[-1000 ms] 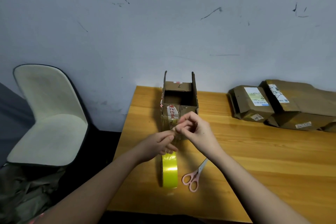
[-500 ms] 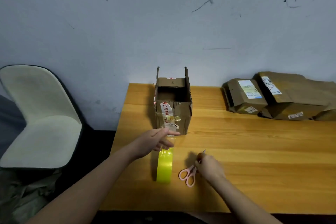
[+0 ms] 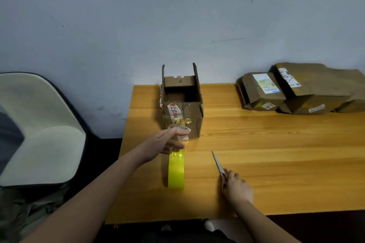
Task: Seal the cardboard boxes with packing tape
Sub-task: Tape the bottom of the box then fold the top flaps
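Note:
An open cardboard box (image 3: 182, 108) with old tape scraps on its near face stands upright at the table's back left, flaps up. A yellow-green tape roll (image 3: 176, 170) stands on edge in front of it. A clear strip runs from the roll up toward the box's near face. My left hand (image 3: 167, 143) pinches that strip between thumb and fingers just above the roll. My right hand (image 3: 237, 188) grips the scissors (image 3: 216, 162) to the right of the roll. The handles are hidden in my fist, and the closed blades point up and left.
Two sealed, labelled cardboard boxes (image 3: 260, 90) (image 3: 308, 89) lie at the back right of the wooden table (image 3: 276, 154), against the wall. A pale chair (image 3: 39, 130) stands left of the table. The table's near edge runs just below my right wrist.
My right hand left the box front, dropped to the pink scissors on the table and took hold of them. My left hand kept its place at the tape above the roll.

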### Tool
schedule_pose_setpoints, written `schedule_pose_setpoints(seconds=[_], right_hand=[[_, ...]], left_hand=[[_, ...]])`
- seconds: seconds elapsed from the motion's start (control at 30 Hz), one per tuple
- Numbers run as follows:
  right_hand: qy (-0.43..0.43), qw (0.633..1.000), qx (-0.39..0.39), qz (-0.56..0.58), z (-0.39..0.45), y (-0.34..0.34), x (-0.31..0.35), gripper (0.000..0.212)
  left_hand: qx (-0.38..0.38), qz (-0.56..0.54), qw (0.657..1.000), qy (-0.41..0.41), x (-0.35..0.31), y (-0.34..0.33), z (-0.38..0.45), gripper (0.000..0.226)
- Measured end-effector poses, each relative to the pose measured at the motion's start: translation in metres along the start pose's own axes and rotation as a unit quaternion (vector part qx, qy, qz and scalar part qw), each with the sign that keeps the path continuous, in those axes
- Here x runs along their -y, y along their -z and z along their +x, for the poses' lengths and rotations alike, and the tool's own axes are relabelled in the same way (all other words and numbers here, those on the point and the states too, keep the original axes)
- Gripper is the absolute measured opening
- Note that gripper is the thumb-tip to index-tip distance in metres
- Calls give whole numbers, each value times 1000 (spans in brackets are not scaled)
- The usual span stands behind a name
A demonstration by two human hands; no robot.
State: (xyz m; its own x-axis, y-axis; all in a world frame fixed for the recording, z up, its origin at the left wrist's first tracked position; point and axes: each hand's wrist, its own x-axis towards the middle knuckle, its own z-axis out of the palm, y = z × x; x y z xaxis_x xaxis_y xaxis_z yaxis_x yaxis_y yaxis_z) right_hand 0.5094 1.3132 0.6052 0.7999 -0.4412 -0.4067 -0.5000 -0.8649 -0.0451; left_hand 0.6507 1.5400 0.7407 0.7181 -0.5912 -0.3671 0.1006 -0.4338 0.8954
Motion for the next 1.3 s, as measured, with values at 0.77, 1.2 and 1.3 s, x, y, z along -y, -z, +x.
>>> schedule_pose_setpoints(seconds=[0.77, 1.2, 1.3], right_hand=[[227, 920, 149, 283, 39, 98, -29, 20], [364, 922, 124, 53, 45, 131, 5, 67], [381, 916, 123, 43, 47, 129, 17, 65]], left_hand=[[-14, -2, 998, -66, 6, -2, -13, 39], [-10, -28, 997, -72, 7, -6, -17, 37], [-11, -13, 998, -62, 7, -7, -19, 38]])
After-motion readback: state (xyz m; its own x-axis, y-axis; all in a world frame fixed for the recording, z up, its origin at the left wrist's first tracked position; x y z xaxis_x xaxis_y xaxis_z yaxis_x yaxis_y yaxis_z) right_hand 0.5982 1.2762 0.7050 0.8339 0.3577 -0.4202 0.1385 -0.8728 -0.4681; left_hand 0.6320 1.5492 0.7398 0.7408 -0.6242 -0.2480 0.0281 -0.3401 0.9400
